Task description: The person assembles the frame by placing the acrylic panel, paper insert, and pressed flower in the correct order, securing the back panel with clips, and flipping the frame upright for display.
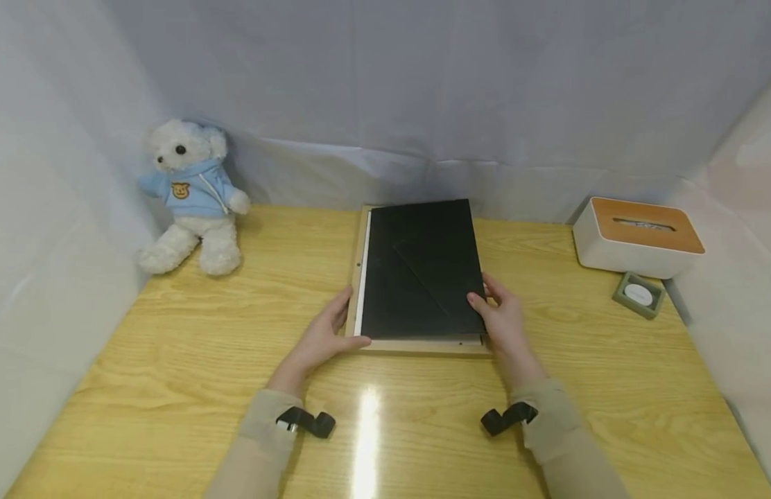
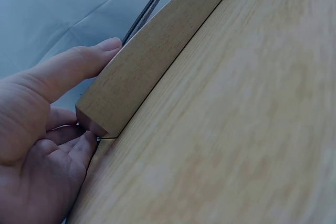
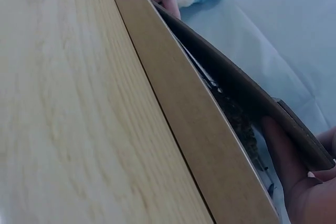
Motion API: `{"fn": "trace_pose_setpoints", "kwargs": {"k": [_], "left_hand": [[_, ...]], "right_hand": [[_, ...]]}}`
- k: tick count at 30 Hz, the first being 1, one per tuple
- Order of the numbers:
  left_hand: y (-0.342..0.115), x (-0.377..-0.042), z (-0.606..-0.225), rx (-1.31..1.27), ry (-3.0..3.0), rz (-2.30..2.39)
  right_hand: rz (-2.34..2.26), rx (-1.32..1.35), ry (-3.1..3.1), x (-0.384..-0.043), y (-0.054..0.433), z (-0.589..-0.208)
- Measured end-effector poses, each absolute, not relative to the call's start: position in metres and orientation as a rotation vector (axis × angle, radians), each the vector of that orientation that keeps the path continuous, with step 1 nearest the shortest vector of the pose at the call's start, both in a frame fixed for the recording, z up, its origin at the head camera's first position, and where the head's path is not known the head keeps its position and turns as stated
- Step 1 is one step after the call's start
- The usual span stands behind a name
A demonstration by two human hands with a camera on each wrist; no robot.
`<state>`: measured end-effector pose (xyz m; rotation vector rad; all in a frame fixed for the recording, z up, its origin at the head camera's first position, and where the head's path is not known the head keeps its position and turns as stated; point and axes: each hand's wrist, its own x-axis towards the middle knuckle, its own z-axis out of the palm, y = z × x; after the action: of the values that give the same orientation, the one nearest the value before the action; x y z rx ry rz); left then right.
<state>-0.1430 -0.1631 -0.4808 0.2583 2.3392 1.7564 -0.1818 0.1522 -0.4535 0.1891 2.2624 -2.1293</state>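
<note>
A wooden picture frame lies on the table, its back side up. Over it is a black backing board, tilted so that its right side stands higher than its left. The right hand pinches the board's right edge, thumb on top and fingers beneath. In the right wrist view a gap shows between the board and the frame's side. At the frame's near left corner, the left hand grips the wood, thumb over the near edge and fingers along the left side.
A white plush toy in a blue hoodie sits at the back left. At the back right stand a tissue box with an orange-brown lid and a small green tray holding a white oval piece. A pale curtain hangs behind the table.
</note>
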Motion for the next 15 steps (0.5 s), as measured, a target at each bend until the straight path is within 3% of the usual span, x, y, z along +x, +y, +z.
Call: {"fn": "trace_pose_setpoints", "kwargs": {"k": [7, 15], "left_hand": [[-0.162, -0.143, -0.479, 0.278, 2.335, 1.766], [-0.163, -0.143, -0.479, 0.264, 2.329, 1.751]], "right_hand": [[-1.959, 0.128, 2.36, -0.18, 0.151, -0.454], [-1.365, -0.225, 2.739, -0.182, 0.163, -0.449]]}}
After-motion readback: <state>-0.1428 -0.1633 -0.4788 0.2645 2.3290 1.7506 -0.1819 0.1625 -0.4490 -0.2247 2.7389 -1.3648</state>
